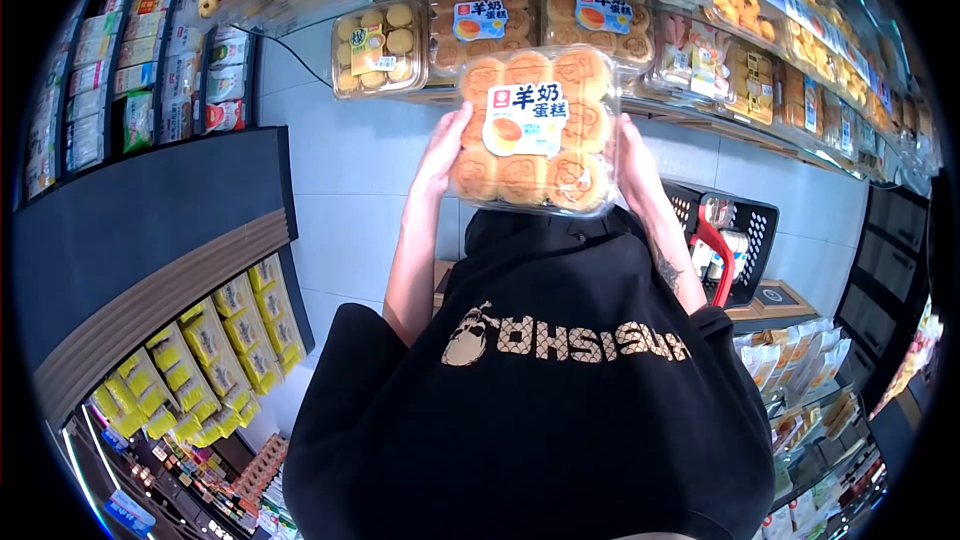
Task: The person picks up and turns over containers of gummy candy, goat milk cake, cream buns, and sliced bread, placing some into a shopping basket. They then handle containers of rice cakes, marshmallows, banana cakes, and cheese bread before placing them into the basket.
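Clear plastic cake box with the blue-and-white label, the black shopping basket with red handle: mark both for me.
Clear plastic cake box [535,130]: head view, on its blue-and-white label.
Black shopping basket [752,230]: head view, on its perforated side wall.

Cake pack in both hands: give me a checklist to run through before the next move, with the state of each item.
1. Left hand on the pack's side edge: ok, fingers lie along it.
2. Right hand on the opposite edge: ok.
3. Cake pack held level, label facing the camera: ok, only slightly tilted.
4. Clear lid closed and cakes in their rows: ok as far as visible.
5. Free slot on the shelf behind it: cannot tell, the pack hides that spot.
6. Shopping basket has space: cannot tell, mostly hidden by the arm.
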